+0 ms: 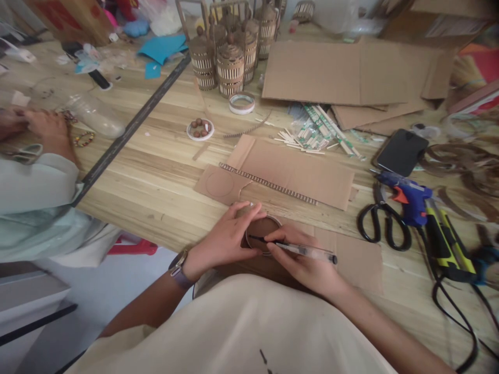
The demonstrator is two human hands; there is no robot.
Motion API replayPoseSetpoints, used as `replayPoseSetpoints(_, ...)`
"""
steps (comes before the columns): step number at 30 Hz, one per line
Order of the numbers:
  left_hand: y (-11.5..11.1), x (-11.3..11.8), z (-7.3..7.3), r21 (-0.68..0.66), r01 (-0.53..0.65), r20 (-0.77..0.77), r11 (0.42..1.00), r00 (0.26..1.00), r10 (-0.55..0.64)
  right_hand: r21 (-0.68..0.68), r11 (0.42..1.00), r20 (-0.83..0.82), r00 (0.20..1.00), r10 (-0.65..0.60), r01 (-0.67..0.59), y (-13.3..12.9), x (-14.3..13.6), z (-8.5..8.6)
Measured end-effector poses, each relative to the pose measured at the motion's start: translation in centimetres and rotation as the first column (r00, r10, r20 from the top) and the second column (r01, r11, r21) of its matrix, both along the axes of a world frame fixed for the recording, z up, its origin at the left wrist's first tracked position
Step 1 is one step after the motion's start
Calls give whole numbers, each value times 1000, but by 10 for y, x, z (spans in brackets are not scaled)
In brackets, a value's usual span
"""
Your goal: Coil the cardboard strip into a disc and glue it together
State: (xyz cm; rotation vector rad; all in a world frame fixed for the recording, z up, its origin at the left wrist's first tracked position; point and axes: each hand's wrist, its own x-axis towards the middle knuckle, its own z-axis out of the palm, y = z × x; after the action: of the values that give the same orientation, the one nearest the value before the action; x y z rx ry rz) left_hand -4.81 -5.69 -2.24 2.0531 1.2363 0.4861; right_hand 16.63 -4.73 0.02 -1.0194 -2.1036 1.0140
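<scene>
My left hand [226, 234], with a watch on its wrist, curls its fingers round a cardboard ring [279, 222] that rests on a brown cardboard sheet [356, 259] at the table's front edge. In my right hand [307, 259] is a clear pen [312, 252], its dark tip inside the ring near the left part of the rim. Just beyond my hands, a cardboard piece [220, 184] bears a drawn circle. A striped strip [268, 183] crosses a larger cardboard panel [300, 166] behind it.
Black scissors [384, 215], a blue glue gun [409, 195] and a phone [402, 150] lie right. Small cages [231, 67], tape [241, 103] and a dish of brown balls [200, 129] stand farther back. Another person's hand [49, 124] is at left, beyond a black ruler [136, 124].
</scene>
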Motion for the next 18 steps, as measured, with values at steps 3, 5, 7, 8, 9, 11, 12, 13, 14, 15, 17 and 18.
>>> replayPoseSetpoints(3, 0, -1, -1, 11, -2, -12, 1000, 1000, 3, -48, 998, 11, 1000, 29, -29, -1, 6, 1)
replayPoseSetpoints(5, 0, -1, -1, 10, 2, -21, 1000, 1000, -2, -70, 997, 20, 1000, 15, -13, 0, 11, 1)
replayPoseSetpoints(7, 1, -1, 0, 2, 12, -28, 1000, 1000, -12, -38, 998, 10, 999, -46, 46, 1, 16, 2)
replayPoseSetpoints(8, 1, -1, 1, 0, 15, -31, 1000, 999, -15, -8, 997, 3, 997, -77, 77, 2, 19, 3)
replayPoseSetpoints(9, 1, -1, 1, 0, 16, -34, 1000, 999, -16, 27, 995, -2, 995, -95, 95, 2, 22, 3)
replayPoseSetpoints(11, 1, -1, 2, 6, 15, -39, 1000, 999, -15, 91, 991, 7, 995, -95, 94, 2, 25, 3)
replayPoseSetpoints(12, 1, -1, 2, 10, 13, -40, 1000, 999, -13, 111, 991, 23, 996, -81, 78, 1, 27, 2)
replayPoseSetpoints(13, 0, -1, 2, 12, 11, -41, 1000, 999, -10, 124, 990, 44, 997, -68, 62, 0, 28, 1)
replayPoseSetpoints(14, 0, 0, 2, 12, 10, -41, 1000, 999, -9, 133, 990, 64, 996, -58, 49, -1, 29, 0)
replayPoseSetpoints(15, -1, 0, 2, 12, 8, -43, 1000, 999, -7, 139, 989, 82, 995, -53, 41, -2, 30, -2)
replayPoseSetpoints(17, -2, 1, 2, 15, 0, -45, 1000, 999, 1, 141, 989, 110, 993, -53, 38, -3, 31, -5)
replayPoseSetpoints(18, -3, 1, 1, 18, -8, -46, 1000, 999, 9, 141, 989, 117, 992, -56, 39, -4, 31, -7)
